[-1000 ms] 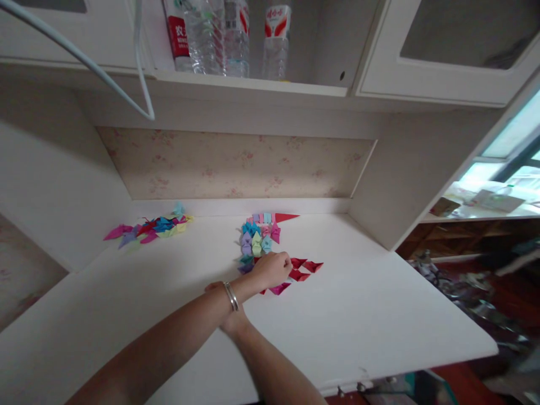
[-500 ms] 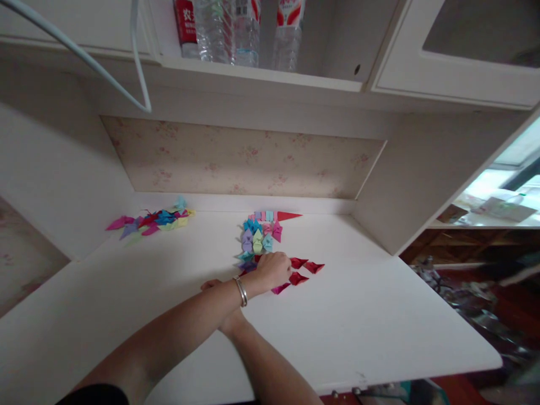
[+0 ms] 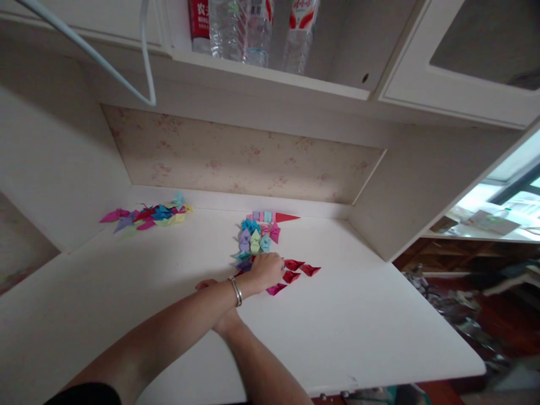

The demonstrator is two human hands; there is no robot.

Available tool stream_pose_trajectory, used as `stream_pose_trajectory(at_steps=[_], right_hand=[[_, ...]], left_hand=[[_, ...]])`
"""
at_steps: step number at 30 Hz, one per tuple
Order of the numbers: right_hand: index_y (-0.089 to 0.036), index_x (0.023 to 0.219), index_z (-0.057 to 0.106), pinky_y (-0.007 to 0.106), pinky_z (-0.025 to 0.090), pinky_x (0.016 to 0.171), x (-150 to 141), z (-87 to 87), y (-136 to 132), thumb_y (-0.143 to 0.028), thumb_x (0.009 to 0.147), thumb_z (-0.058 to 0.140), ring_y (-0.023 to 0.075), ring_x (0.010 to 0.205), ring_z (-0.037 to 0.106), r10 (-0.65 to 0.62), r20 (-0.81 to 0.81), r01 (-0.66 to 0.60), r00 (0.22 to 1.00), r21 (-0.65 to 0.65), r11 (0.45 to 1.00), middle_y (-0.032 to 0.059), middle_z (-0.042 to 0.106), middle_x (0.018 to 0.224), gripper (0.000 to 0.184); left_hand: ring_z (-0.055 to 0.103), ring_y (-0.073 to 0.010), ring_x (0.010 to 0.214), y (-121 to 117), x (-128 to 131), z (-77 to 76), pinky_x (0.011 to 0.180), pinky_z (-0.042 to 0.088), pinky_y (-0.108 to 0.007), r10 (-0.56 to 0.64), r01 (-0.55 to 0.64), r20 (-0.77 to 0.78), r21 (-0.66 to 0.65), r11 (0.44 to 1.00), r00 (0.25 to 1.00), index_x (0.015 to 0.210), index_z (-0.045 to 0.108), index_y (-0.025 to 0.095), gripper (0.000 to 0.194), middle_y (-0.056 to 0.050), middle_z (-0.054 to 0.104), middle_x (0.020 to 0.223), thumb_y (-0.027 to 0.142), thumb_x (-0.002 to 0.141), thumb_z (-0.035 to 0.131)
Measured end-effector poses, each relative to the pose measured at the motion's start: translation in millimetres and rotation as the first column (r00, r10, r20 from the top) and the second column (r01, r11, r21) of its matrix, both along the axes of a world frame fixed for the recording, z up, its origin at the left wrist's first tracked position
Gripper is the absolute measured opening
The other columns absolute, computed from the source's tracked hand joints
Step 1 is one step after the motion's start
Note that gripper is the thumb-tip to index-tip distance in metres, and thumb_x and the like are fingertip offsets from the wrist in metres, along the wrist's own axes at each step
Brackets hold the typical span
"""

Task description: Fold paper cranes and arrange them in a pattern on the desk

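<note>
My forearms cross over the white table. My left hand (image 3: 267, 271), with a silver bangle at the wrist, reaches right with its fingers curled closed over a cluster of folded paper pieces. What its fingertips hold, if anything, is hidden. Red folded paper pieces (image 3: 292, 276) lie just right of it, and a magenta folded paper piece (image 3: 277, 289) is below. Beyond it are purple, green and light blue folded paper pieces (image 3: 255, 242). My right hand (image 3: 223, 319) lies lower left, largely covered by the left forearm; its fingers are mostly hidden.
A pile of colourful folded paper pieces (image 3: 158, 215) lies at the table's back left. Near the back wall, a row of small paper pieces adjoins a red pointed paper piece (image 3: 287, 217). Plastic bottles (image 3: 300, 39) stand on the shelf above, and a white cable (image 3: 148, 62) hangs at upper left.
The view has shifted and tilted slightly. My left hand stays closed over the same spot among the paper pieces, and my right hand remains beneath the left forearm.
</note>
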State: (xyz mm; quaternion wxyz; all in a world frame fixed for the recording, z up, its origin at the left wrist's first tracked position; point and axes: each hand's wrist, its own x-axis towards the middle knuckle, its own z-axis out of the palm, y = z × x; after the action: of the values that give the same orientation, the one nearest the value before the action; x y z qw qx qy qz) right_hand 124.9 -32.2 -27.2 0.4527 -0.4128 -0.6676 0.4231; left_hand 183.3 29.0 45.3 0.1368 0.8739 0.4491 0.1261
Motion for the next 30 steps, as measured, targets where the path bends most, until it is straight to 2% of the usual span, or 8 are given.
stream_pose_trajectory(at_steps=[3,8,15,17,21,26,28,30], right_hand=[[-0.024,0.097,0.058,0.029,0.048,0.075,1.0,-0.3,-1.1,-0.031,0.071,0.056,0.0202,0.083,0.061,0.104,-0.057,-0.103,0.993,0.013,0.995,0.003,0.065,0.092,0.027],[-0.022,0.098,0.058,0.031,0.046,0.083,1.8,0.0,-1.2,-0.022,0.075,0.051,0.0206,0.091,0.06,0.139,-0.063,-0.138,0.988,0.021,0.99,0.0048,0.063,0.097,0.024],[-0.016,0.086,0.063,0.03,0.045,0.073,-3.6,3.7,1.9,-0.01,0.075,0.048,0.0205,0.082,0.059,0.055,0.117,-0.057,0.992,0.014,0.998,0.0069,0.065,0.088,0.019],[-0.016,0.079,0.064,0.027,0.043,0.065,-6.0,5.7,-0.8,-0.012,0.077,0.047,0.0193,0.075,0.058,-0.002,0.15,0.005,0.989,-0.017,1.0,0.0057,0.065,0.08,0.017],[-0.018,0.073,0.065,0.022,0.036,0.054,-14.0,9.3,-7.1,-0.02,0.083,0.047,0.013,0.058,0.052,-0.034,0.142,0.046,0.989,-0.082,0.996,-0.0002,0.06,0.063,0.02],[-0.016,0.082,0.061,0.02,0.026,0.036,-37.6,25.6,15.3,-0.034,0.084,0.046,0.0086,0.038,0.037,-0.107,-0.165,0.033,0.981,-0.4,0.916,-0.0043,0.048,0.052,0.024],[-0.016,0.087,0.059,0.019,0.027,0.034,-51.9,38.9,40.8,-0.037,0.084,0.045,0.0077,0.037,0.036,-0.134,-0.166,0.065,0.977,-0.366,0.929,-0.0052,0.047,0.053,0.026],[-0.016,0.092,0.059,0.018,0.032,0.037,-68.9,51.3,73.8,-0.037,0.087,0.04,0.0072,0.04,0.041,-0.089,0.001,0.087,0.996,-0.227,0.97,-0.004,0.051,0.059,0.029]], left_hand=[[0.066,-0.0261,0.079,0.4,0.7,-0.2,0.069,0.046,-0.034,-0.003,0.003,0.013,-0.002,1.0,1.0,0.073,0.072,0.017,0.021,-0.014,0.07,0.087,0.027,0.079,0.054],[0.065,-0.0246,0.077,-4.5,-10.3,9.6,0.068,0.045,-0.031,0.009,-0.009,0.05,-0.003,1.0,0.999,0.073,0.072,0.018,0.021,-0.012,0.071,0.084,0.032,0.078,0.058],[0.057,-0.0151,0.063,-21.8,-86.7,27.7,0.061,0.036,-0.024,0.118,-0.112,0.281,-0.039,0.993,0.952,0.065,0.066,0.018,0.034,-0.003,0.065,0.066,0.04,0.083,0.048],[0.049,-0.0126,0.056,-24.7,-120.4,19.3,0.056,0.032,-0.023,0.215,-0.205,0.375,-0.068,0.976,0.902,0.057,0.059,0.017,0.038,0.0,0.057,0.056,0.041,0.084,0.046],[0.038,-0.0116,0.051,-24.2,-187.4,-14.9,0.051,0.025,-0.024,0.458,-0.407,0.518,-0.218,0.887,0.722,0.049,0.043,0.018,0.04,0.005,0.039,0.047,0.044,0.08,0.047],[0.03,-0.0111,0.047,-16.4,-232.5,-46.6,0.048,0.023,-0.024,0.675,-0.402,0.609,-0.543,0.737,0.416,0.06,0.045,0.02,0.031,0.007,0.035,0.048,0.047,0.075,0.049],[0.027,-0.0105,0.046,-13.9,-235.2,-51.1,0.047,0.02,-0.023,0.704,-0.355,0.603,-0.607,0.711,0.376,0.061,0.046,0.019,0.029,0.008,0.032,0.048,0.046,0.074,0.049],[0.03,-0.0106,0.048,-12.3,-234.0,-53.1,0.048,0.021,-0.023,0.676,-0.319,0.613,-0.598,0.735,0.409,0.059,0.046,0.019,0.028,0.007,0.036,0.05,0.042,0.074,0.049]])
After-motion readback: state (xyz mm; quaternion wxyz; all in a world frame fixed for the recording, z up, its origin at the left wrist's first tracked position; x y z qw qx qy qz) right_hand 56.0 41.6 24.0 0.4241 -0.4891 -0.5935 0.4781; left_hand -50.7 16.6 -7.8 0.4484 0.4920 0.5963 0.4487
